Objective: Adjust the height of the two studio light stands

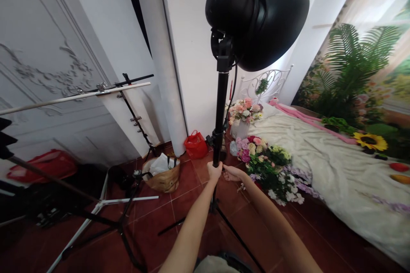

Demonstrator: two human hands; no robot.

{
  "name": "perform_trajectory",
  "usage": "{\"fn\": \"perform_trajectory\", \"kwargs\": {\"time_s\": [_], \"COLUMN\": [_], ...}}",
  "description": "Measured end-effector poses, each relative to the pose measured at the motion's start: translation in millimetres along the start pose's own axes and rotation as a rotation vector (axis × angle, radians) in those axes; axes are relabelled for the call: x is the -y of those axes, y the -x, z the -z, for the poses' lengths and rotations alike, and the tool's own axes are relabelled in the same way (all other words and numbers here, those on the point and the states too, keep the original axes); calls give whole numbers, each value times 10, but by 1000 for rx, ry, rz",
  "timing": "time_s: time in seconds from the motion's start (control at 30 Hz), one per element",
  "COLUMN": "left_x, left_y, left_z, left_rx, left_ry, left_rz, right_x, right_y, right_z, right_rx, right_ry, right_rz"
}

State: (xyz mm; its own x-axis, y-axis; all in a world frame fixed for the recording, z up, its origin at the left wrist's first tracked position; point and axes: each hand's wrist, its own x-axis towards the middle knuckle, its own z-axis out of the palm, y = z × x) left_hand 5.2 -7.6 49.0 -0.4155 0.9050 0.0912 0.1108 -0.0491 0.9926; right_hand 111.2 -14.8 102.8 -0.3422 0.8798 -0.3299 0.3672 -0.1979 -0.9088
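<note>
A black light stand (220,113) rises upright in front of me, carrying a black studio lamp (272,21) with a wide reflector that faces right and down. My left hand (214,171) is wrapped round the pole below its clamp knob (210,140). Just right of the pole, my right hand (233,173) has its fingers curled close to the stand; what they grip, if anything, is hidden. A black cable (235,81) hangs from the lamp along the pole. The stand's legs (237,234) spread over the floor below my arms.
To the right stand a bed (285,136) with a cream cover and artificial flowers (256,153). A red bag (195,145) and a woven basket (163,179) sit on the tiles. More stands (118,224) and a crossbar (77,96) occupy the left.
</note>
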Motion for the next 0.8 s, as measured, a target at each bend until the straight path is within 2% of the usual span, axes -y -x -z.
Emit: {"fn": "perform_trajectory", "kwargs": {"time_s": [0.2,0.3,0.4,0.47,0.57,0.8], "left_x": [-62,-50,-40,-49,-84,-101], "left_y": [29,26,18,17,26,43], "left_z": [11,9,9,11,17,25], "left_rx": [-2,-2,-2,1,9,28], "left_ry": [13,12,5,-2,-2,22], "left_rz": [-5,-8,-11,-6,22,74], "right_x": [-337,-512,-580,-533,-345,201], "right_y": [-213,-331,-421,-468,-523,-561], "right_z": [151,247,351,410,450,349], "right_rx": [239,314,330,323,323,323], "right_ry": [-123,-118,20,161,408,915], "right_rz": [-83,-11,88,120,94,84]}}
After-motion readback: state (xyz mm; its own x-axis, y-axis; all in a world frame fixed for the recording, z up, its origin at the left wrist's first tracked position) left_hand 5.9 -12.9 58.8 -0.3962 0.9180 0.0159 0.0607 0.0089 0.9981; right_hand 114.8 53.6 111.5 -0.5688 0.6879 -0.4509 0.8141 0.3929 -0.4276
